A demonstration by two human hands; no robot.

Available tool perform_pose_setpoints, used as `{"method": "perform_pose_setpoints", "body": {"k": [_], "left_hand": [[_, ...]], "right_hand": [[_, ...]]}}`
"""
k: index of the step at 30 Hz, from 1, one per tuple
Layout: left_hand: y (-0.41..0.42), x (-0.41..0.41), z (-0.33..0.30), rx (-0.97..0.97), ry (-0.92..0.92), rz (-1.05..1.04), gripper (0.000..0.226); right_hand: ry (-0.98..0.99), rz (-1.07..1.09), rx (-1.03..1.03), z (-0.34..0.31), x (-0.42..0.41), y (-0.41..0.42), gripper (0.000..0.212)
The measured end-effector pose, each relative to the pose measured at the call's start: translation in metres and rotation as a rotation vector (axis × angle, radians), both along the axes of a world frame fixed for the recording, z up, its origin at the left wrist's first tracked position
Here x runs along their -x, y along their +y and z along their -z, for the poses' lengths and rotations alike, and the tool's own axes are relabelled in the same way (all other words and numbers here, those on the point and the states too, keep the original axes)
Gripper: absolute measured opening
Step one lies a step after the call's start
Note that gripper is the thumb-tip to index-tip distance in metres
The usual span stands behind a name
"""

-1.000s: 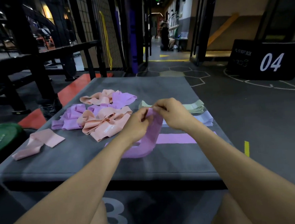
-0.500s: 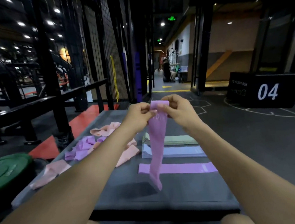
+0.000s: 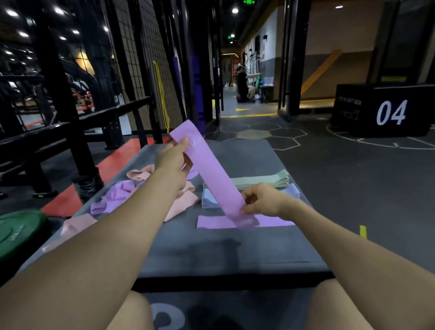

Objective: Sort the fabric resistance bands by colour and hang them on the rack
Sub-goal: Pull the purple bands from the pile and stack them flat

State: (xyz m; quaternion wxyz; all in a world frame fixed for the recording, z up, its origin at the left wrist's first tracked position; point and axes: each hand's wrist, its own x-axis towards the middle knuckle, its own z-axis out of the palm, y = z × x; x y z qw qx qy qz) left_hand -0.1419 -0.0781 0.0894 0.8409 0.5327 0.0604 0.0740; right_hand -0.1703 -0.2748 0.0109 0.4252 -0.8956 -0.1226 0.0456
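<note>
Both hands hold one flat lilac fabric resistance band [image 3: 209,170] stretched slantwise.
Left hand [image 3: 172,159] pinches its far upper end; right hand [image 3: 263,200] pinches the near lower end, just above the flat lilac band [image 3: 211,222] lying crosswise.

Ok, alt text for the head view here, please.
A person stretches a purple band flat between the left hand, raised, and the right hand, low over a grey mat. On the mat lie a flat purple band, folded green bands and a loose pink-and-purple pile.
</note>
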Motion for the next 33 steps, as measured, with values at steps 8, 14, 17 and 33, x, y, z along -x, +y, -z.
{"method": "perform_pose_setpoints", "body": {"k": [8,14,17,33], "left_hand": [[0.005,-0.020,0.058,0.112,0.186,-0.135,0.021],[0.008,-0.034,0.094,0.134,0.264,-0.163,0.033],[0.004,-0.042,0.112,0.082,0.269,-0.118,0.026],[-0.002,-0.058,0.172,-1.085,0.289,0.067,0.020]], "right_hand": [[0.028,0.171,0.029,0.035,-0.008,-0.035,0.020],[0.143,0.266,-0.049,0.051,-0.015,-0.080,0.020],[0.155,0.399,-0.131,0.059,-0.026,-0.095,0.024],[-0.065,0.879,-0.036,0.101,-0.054,-0.108,0.012]]}}
